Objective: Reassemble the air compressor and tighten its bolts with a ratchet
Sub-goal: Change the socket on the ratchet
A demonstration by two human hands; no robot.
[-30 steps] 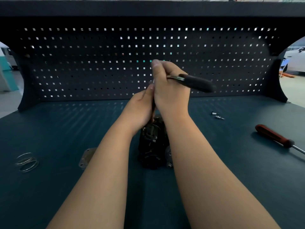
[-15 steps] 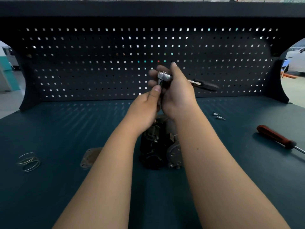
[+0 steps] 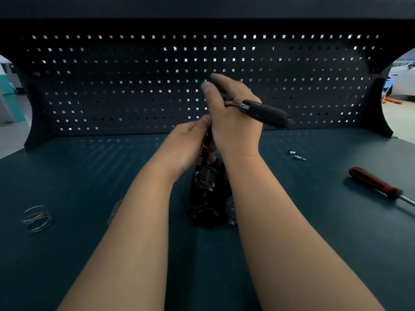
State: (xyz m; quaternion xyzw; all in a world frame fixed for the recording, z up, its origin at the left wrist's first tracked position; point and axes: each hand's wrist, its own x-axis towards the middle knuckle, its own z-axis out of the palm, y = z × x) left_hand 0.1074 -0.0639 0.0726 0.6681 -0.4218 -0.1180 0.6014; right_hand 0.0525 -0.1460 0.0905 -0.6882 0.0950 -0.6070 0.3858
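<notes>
The dark air compressor [image 3: 207, 198] lies on the blue bench between my forearms. My right hand [image 3: 231, 122] grips the head of a ratchet [image 3: 267, 113] above the compressor's far end; its black handle sticks out to the right. A thin extension runs down from the ratchet head toward the compressor, and my left hand [image 3: 186, 144] pinches it just below the right hand. The socket end and the bolt under it are hidden by my hands. Two loose bolts [image 3: 296, 154] lie on the bench to the right.
A red-handled screwdriver [image 3: 372, 184] lies at the right. A coiled wire spring [image 3: 37, 218] sits at the left. A flat metal plate [image 3: 114, 211] peeks out beside my left forearm. The dark pegboard [image 3: 112, 86] closes off the back of the bench.
My right hand has rolled back over the ratchet head, which showed half a second ago and is now covered. The handle has swung a little toward me. My left hand stays on the extension.
</notes>
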